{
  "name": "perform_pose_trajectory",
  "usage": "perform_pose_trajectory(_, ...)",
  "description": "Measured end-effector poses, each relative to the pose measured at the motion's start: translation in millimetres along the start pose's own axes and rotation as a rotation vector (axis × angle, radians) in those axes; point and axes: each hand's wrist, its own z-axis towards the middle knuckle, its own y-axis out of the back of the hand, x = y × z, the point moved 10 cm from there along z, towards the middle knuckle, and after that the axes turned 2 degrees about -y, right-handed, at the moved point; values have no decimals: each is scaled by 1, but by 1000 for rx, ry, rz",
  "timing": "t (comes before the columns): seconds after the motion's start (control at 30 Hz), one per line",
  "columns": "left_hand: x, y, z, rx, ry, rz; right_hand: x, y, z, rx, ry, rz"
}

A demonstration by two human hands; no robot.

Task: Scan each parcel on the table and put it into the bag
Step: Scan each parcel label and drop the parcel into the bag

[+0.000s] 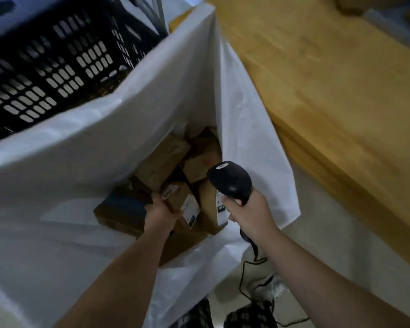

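Observation:
A large white bag stands open below me, with several brown cardboard parcels piled in its bottom. My left hand reaches down inside the bag and grips a small brown parcel with white labels, resting among the others. My right hand hovers over the bag's right edge, closed around the handle of a black barcode scanner whose head points down into the bag. The scanner's black cable hangs below my wrist.
A black perforated plastic crate stands beyond the bag at the upper left. The wooden table runs along the right side, its edge close to the bag. Pale floor and dark patterned fabric show at the bottom.

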Motion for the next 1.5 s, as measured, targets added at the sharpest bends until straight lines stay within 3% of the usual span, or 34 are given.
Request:
perform_pose_trajectory(0.13,-14,0,6,-163,-134,461,-20,-13,9,20,-40,-27)
perform_pose_trajectory(0.2,-27,2,7,-207,-192,550,-20,-11,11,7,-43,-26)
perform_pose_trajectory(0.4,-47,14,-11,-149,-213,407,-4,12,0,-51,-31,15)
perform_pose_trajectory(0.6,-112,35,-77,-111,-419,136,4,65,-34,-169,-55,67)
perform_pose_trajectory(0.73,-185,46,-130,-121,-605,94,5,125,-58,-287,-115,182)
perform_pose_trajectory(0.97,-320,16,-219,-112,-945,248,3,281,-104,-596,-119,330)
perform_pose_trajectory(1.5,-534,-177,-385,-12,-1257,399,-70,552,-177,-904,-105,499)
